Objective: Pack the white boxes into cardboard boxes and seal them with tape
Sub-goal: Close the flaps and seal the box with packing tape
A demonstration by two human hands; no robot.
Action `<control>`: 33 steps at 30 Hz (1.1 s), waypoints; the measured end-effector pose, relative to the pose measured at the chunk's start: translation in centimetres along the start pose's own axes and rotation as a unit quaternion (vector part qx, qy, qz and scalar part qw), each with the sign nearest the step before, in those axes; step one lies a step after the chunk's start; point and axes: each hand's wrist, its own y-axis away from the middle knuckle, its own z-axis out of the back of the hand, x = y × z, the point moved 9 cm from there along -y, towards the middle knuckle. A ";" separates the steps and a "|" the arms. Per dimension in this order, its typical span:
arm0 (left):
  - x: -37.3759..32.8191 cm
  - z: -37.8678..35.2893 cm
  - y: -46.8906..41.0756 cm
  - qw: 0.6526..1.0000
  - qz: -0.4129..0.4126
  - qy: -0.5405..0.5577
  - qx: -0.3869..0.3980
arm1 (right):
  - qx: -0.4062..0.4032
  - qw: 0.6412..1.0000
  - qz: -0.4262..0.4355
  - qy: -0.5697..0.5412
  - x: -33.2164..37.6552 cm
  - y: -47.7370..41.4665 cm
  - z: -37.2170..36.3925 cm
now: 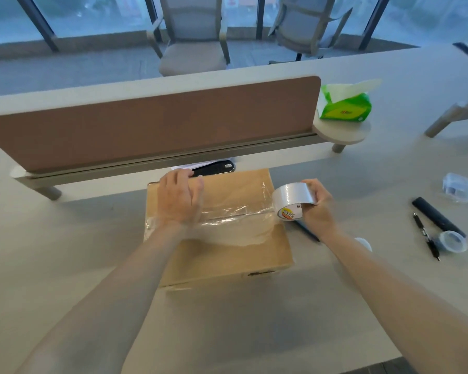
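Clear tape runs rightward across the brown cardboard box (222, 233), flat left hand (180, 199) pinning it, right hand (318, 205) gripping the clear tape roll (292, 202).

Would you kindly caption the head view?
Left hand presses clear tape onto cardboard box; right hand holds tape roll.

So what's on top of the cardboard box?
Clear tape runs across the closed cardboard box, along its seam. The left hand presses it flat; the right hand holds the tape roll at the box's right edge. The contents are hidden.
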 end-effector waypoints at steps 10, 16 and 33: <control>0.1 -5.1 1.2 0.984 0.057 -0.159 0.065 | 0.026 0.999 -0.011 -0.032 0.0 0.2 -0.7; -0.1 -5.6 1.1 0.975 0.057 -0.201 0.077 | 0.038 0.998 -0.019 -0.046 0.1 0.2 -0.9; -6.8 -9.1 1.4 0.989 0.104 -0.076 0.070 | 0.106 0.992 0.057 0.024 1.5 -0.7 -0.9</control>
